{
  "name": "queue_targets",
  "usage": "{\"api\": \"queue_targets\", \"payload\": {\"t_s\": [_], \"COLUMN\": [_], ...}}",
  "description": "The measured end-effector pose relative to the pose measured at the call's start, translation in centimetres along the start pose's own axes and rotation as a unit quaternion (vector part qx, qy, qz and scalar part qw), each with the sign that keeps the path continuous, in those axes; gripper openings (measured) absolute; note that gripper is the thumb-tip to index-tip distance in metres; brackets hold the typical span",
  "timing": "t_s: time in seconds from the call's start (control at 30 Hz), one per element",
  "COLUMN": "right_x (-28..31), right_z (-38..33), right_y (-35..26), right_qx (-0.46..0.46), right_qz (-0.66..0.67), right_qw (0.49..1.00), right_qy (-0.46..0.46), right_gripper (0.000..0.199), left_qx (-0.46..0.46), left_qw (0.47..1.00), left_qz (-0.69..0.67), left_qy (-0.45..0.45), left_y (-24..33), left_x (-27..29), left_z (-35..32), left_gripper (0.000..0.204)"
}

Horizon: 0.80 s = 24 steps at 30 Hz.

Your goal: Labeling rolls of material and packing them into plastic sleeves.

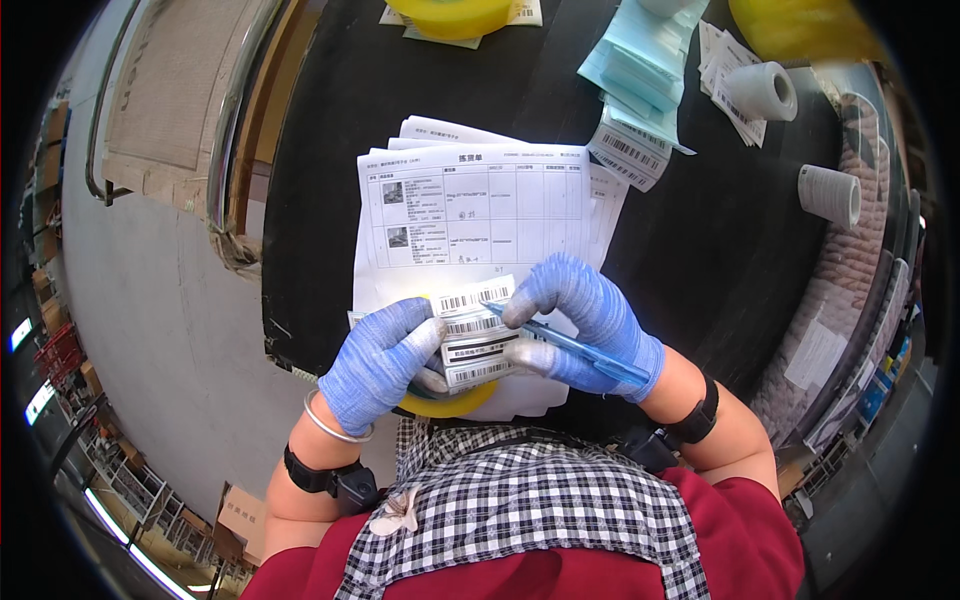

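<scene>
Barcode labels (478, 340), a small white stack w/ black bars, sit at the near edge of the black worktop (330, 180), held between both gloved hands above a yellow tape roll (450, 403). Left hand (378, 362): grip closed on the stack's left end, thumb on top. Right hand (592, 325): grip narrow, fingertips pinching the top label's right end, blue pen (570, 345) tucked along the fingers. Judged: labels thin, light, floppy; likely slick on the backing, prone to curl or tear; best taken by an edge or corner.

White printed sheet (470, 215) w/ table and two small photos lies on a paper pile just beyond the hands. Far edge: pale blue sheets (640, 60), more barcode slips (628, 152), second yellow roll (450, 15). Right edge: two white paper rolls (762, 90).
</scene>
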State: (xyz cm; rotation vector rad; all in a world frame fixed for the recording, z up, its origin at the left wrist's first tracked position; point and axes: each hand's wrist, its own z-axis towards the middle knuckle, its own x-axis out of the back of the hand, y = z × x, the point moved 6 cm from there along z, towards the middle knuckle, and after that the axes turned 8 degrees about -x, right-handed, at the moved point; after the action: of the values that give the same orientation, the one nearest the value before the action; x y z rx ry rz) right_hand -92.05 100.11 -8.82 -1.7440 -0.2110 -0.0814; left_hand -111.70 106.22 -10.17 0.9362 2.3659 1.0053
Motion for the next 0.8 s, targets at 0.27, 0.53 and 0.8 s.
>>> {"api": "queue_targets", "payload": {"t_s": [0.27, 0.53, 0.8], "right_x": [5.8, 6.1, 5.5], "right_z": [1.1, 1.1, 1.9], "right_y": [4.9, 4.7, 4.3], "right_qx": [-0.143, -0.087, -0.059], "right_qz": [0.021, -0.074, -0.168], "right_qw": [0.954, 0.952, 0.942], "right_qy": [0.264, 0.285, 0.284], "right_gripper": [0.014, 0.012, 0.012], "left_qx": [0.043, 0.06, 0.059], "left_qw": [0.997, 0.992, 0.988], "left_qz": [-0.058, -0.106, -0.137], "left_qy": [0.037, 0.016, 0.028], "left_y": [-0.1, -0.2, 0.1], "left_x": [0.2, 0.2, 0.0], "left_z": [-0.2, 0.0, 0.1], "left_gripper": [0.025, 0.043, 0.031]}}
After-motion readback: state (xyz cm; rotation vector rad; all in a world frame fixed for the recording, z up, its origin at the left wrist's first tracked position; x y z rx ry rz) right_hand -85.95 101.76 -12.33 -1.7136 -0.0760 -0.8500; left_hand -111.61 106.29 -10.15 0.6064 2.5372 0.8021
